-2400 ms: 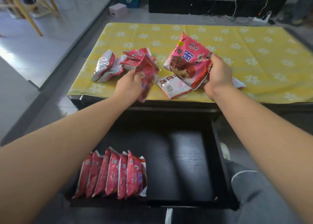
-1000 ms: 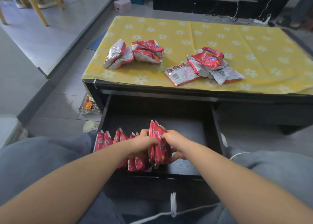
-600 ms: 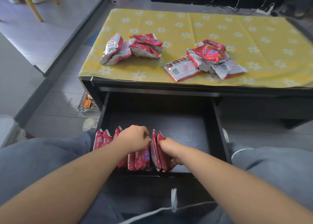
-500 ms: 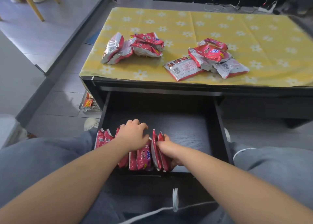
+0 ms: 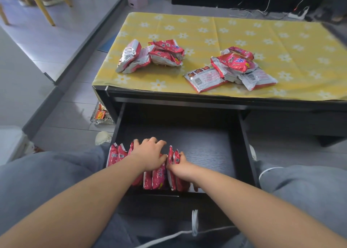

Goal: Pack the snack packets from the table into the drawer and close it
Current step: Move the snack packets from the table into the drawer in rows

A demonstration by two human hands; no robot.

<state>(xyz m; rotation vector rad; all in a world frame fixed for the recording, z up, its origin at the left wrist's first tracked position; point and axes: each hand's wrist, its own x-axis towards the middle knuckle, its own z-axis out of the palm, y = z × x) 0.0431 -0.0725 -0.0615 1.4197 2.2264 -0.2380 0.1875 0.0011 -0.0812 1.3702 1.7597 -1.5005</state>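
Far to the left of the hands, a clear tray [image 5: 100,114] is sitting on the floor, half hidden by the table's corner, and its contents are too small to make out. A pale shoe [image 5: 102,137] is peeking out nearer the left hand.

A row of packets [image 5: 115,156] is standing on edge along the near side of the open drawer [image 5: 206,148]. The left hand [image 5: 150,154] is lying palm down over the tops, fingers spread and released, covering the middle of the row. Just to its right, the right hand [image 5: 183,168] is pressing against the side of the last packet. Its fingers are mostly hidden, so I cannot tell whether it is grasping. To the right of that hand, the drawer floor is showing bare.

Beyond the hands, on the table [image 5: 244,32], a left pile [image 5: 150,56] and a right pile [image 5: 231,67] of packets are lying well apart. The table's right end is being cut off by the frame.
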